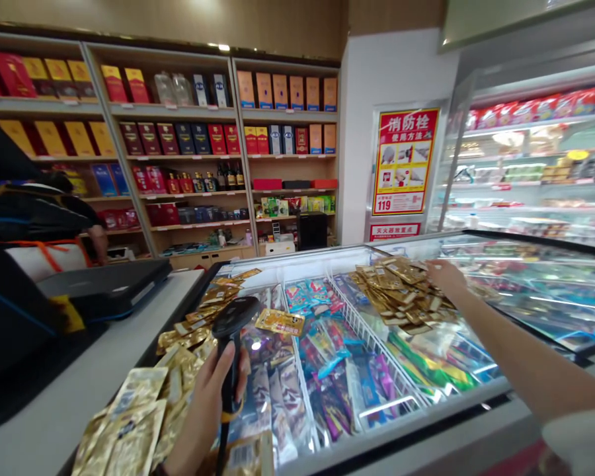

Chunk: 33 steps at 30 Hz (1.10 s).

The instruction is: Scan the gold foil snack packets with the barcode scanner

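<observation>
A black barcode scanner is upright in my left hand, whose fingers wrap round its handle. Gold packets lie in a long heap on the freezer's left side, beside that hand. One gold packet lies alone on the glass just right of the scanner's head. My right hand reaches to the far right edge of a second pile of gold packets. Its fingers are bent at the pile, and whether they hold a packet is too small to tell.
Beneath the glass of the chest freezer are wire baskets of colourful packages. A grey counter with a black device stands at the left. A person's arm shows behind it. Shelves of boxes line the back.
</observation>
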Motion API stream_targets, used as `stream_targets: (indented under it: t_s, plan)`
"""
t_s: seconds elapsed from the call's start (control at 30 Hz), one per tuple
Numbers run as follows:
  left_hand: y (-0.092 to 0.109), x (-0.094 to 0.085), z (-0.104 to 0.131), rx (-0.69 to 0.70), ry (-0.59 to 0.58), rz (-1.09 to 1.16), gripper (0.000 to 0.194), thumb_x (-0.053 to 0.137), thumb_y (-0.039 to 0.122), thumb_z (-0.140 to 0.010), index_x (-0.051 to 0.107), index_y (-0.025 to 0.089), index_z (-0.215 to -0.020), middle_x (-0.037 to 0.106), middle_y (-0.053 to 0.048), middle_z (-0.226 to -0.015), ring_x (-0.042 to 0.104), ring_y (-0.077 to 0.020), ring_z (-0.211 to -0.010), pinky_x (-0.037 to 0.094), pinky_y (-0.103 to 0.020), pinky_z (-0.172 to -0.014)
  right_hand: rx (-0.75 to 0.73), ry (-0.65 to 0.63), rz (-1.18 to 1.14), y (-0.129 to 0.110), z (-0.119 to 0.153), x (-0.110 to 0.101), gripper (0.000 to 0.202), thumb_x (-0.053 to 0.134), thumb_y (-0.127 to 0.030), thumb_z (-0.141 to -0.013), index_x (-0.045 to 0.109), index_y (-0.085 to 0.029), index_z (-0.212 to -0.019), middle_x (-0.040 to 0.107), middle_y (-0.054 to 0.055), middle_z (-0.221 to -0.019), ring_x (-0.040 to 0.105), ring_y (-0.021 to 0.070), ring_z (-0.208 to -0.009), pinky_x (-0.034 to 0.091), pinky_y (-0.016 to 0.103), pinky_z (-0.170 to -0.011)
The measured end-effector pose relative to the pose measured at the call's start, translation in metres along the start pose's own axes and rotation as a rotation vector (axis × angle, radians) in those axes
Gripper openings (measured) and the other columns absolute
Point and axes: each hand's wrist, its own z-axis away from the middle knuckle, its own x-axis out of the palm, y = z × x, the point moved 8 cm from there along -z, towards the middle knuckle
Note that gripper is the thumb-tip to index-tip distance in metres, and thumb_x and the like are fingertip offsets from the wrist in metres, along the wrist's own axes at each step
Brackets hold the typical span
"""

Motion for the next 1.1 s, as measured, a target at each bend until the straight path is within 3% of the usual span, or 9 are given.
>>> stream_targets:
  t_s: [0.1,0.2,0.37,0.43,0.5,0.63,0.8,0.97,1.1]
  plan:
    - [0.004,0.002,0.001,0.028,0.011,0.033,0.066,0.087,0.081,-0.074,0.066,0.021,-0.091,0.058,0.006,-0.064,0.048,-0.0102,-0.044,0.039,-0.023,-0.042,0.045,0.055,0.147,-0.009,0.007,-0.002,0.034,0.070,-0.012,-0.097,0.055,-0.024,-0.070,0.066,0.008,-0.084,0.068,0.0263,-0.100,0.050,0.046,-0.100]
    - [0.008,0.006,0.002,0.033,0.001,0.041,0.067,0.087,0.082,-0.074,0.064,0.021,-0.089,0.057,0.007,-0.064,0.048,-0.0092,-0.045,0.038,-0.022,-0.042,-0.052,-0.007,0.169,-0.034,0.027,0.026,0.026,0.067,-0.015,-0.098,0.060,-0.026,-0.075,0.067,0.011,-0.086,0.068,0.0310,-0.103,0.045,0.049,-0.105]
    - [0.012,0.009,0.003,0.038,-0.023,0.055,0.070,0.085,0.085,-0.073,0.062,0.021,-0.087,0.059,0.006,-0.070,0.048,-0.0070,-0.045,0.036,-0.021,-0.042,-0.263,-0.341,0.041,-0.081,0.107,0.127,0.005,0.077,-0.022,-0.092,0.074,-0.024,-0.095,0.078,0.011,-0.102,0.072,0.0275,-0.093,0.056,0.044,-0.096]
    - [0.013,0.009,0.002,0.046,-0.035,0.063,0.070,0.084,0.086,-0.075,0.060,0.021,-0.087,0.059,0.006,-0.071,0.047,-0.0062,-0.045,0.036,-0.020,-0.042,-0.321,-0.505,-0.015,-0.093,0.155,0.172,0.017,0.084,-0.027,-0.086,0.078,-0.025,-0.102,0.082,0.008,-0.110,0.076,0.0289,-0.100,0.060,0.043,-0.096]
    - [0.012,0.009,0.002,0.050,-0.049,0.063,0.070,0.083,0.086,-0.076,0.059,0.021,-0.088,0.058,0.006,-0.071,0.047,-0.0058,-0.045,0.036,-0.020,-0.043,-0.390,-0.661,-0.021,-0.101,0.207,0.211,0.033,0.093,-0.031,-0.077,0.082,-0.028,-0.108,0.083,0.007,-0.121,0.077,0.0335,-0.115,0.059,0.048,-0.107]
    - [0.009,0.007,0.001,0.043,-0.061,0.063,0.072,0.081,0.088,-0.077,0.059,0.022,-0.095,0.057,0.007,-0.072,0.047,-0.0067,-0.045,0.034,-0.021,-0.042,-0.604,-0.861,0.261,-0.107,0.286,0.265,0.044,0.091,-0.042,-0.083,0.082,-0.022,-0.122,0.079,0.017,-0.137,0.071,0.0419,-0.133,0.054,0.054,-0.117]
    - [0.004,0.009,-0.002,0.049,-0.085,0.056,0.072,0.078,0.090,-0.079,0.054,0.022,-0.086,0.055,0.007,-0.072,0.046,-0.0052,-0.043,0.034,-0.022,-0.042,-0.785,-0.905,0.327,-0.116,0.312,0.279,0.021,0.068,-0.035,-0.101,0.082,-0.021,-0.107,0.080,0.020,-0.121,0.074,0.0404,-0.119,0.055,0.053,-0.111]
    - [-0.002,0.016,-0.002,0.034,-0.145,0.026,0.074,0.078,0.091,-0.077,0.055,0.022,-0.088,0.056,0.007,-0.072,0.046,-0.0053,-0.041,0.033,-0.022,-0.040,-0.344,-0.825,-0.118,-0.101,0.282,0.265,0.016,0.069,-0.025,-0.088,0.077,-0.028,-0.102,0.080,0.010,-0.091,0.078,0.0378,-0.089,0.058,0.055,-0.101]
    - [0.000,0.019,0.000,0.035,-0.184,0.019,0.072,0.078,0.090,-0.078,0.058,0.022,-0.094,0.057,0.007,-0.073,0.047,-0.0055,-0.041,0.032,-0.022,-0.040,-0.127,-0.761,-0.298,-0.084,0.268,0.265,0.024,0.075,-0.031,-0.077,0.070,-0.031,-0.101,0.081,0.006,-0.085,0.079,0.0374,-0.078,0.065,0.053,-0.081]
